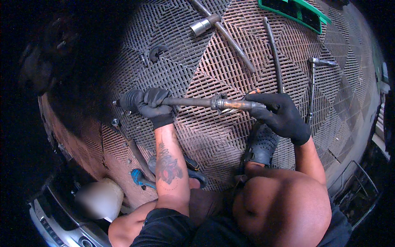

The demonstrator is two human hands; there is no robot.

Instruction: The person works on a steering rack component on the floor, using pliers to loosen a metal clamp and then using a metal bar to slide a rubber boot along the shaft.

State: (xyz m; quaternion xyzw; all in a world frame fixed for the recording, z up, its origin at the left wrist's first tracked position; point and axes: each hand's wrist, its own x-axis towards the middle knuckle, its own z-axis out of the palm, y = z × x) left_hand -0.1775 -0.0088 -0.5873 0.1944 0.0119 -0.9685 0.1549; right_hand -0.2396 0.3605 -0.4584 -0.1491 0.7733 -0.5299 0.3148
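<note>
Black work gloves cover both hands, and between them a long, grimy metal shaft [193, 101] is held level above the grated floor tiles [214, 136], lying across the person's front from left to right. The left hand [154, 108] is wrapped closed around the shaft just beside its ribbed rubber boot [131, 100], a grip that seems meant to steady the heavy end and keep the piece from rolling. The right hand [279, 113] has its fingers curled shut about the opposite, narrower end, next to a collar-like fitting [220, 101]; a slim orange-tipped tool [251, 92] appears to be pinched there too, though the glove hides how it is held. Holding the shaft by both ends keeps its middle exposed and within easy sight, directly above the person's sandalled foot [261, 145]. Spare tools lie well apart on the tiles, probably set within reach: a socket on a long bar [218, 29], a thin dark rod [275, 57], a ratchet handle [313, 84] to the right, and a blue-handled tool [139, 178] beside the left forearm. A green tray [296, 12] rests at the top edge.
</note>
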